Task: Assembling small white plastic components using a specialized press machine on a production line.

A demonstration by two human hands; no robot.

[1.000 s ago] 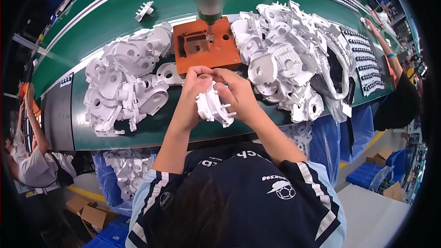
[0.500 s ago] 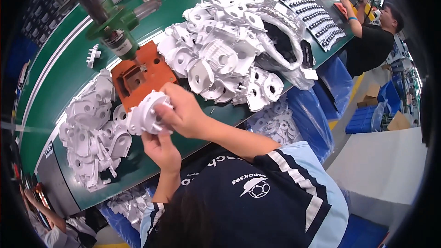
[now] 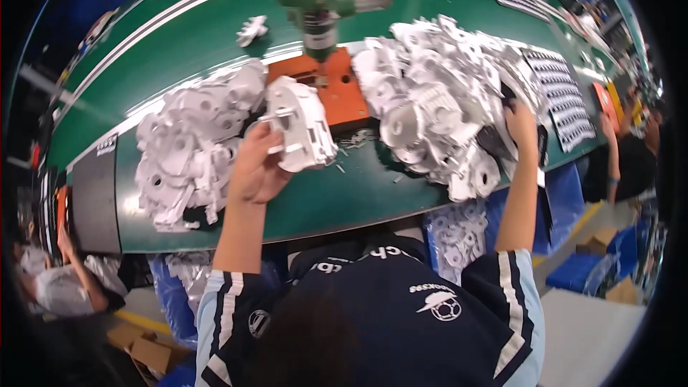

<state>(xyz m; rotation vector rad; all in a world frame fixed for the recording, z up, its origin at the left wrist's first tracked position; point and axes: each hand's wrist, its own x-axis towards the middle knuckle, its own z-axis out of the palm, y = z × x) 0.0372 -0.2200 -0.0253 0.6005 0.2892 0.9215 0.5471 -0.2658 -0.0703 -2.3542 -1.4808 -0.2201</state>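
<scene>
My left hand (image 3: 254, 168) had its fingers (image 3: 266, 145) curled shut around a white moulded plastic housing (image 3: 299, 125), gripping it by its left edge above the front lip of the green workbench (image 3: 322, 197). The housing was matt, blocky and roughly rectangular, with raised ribs and a round boss on its face; its long axis ran from upper left to lower right, the upper end near the orange fixture block (image 3: 333, 86) and the lower end tilted out over the bench. Whether it touched the block I could not tell.

My right hand (image 3: 519, 118) was stretched far out to the right heap of white parts (image 3: 437, 100), palm down on its outer flank. Its fingertips were sunk among the castings, so I could not tell whether they were closed on anything.

That heap was a jumble of pale, hard-edged pieces with circular openings and thin flanges. A second, left heap (image 3: 190, 147) of the same parts lay just beside my left hand. The orange block sat between the two heaps, flat and smooth with small holes, under a green press head (image 3: 319, 0) whose top was cut off by the frame. Small white scraps (image 3: 351, 143) littered the bench near the block, and one lone white piece (image 3: 252, 29) lay well apart, further back.

A dark tray of small white pieces (image 3: 562, 93) lay beyond the right heap. At the right rim, blurred and bent by the lens, another person's arm (image 3: 613, 143) reached toward the bench.
</scene>
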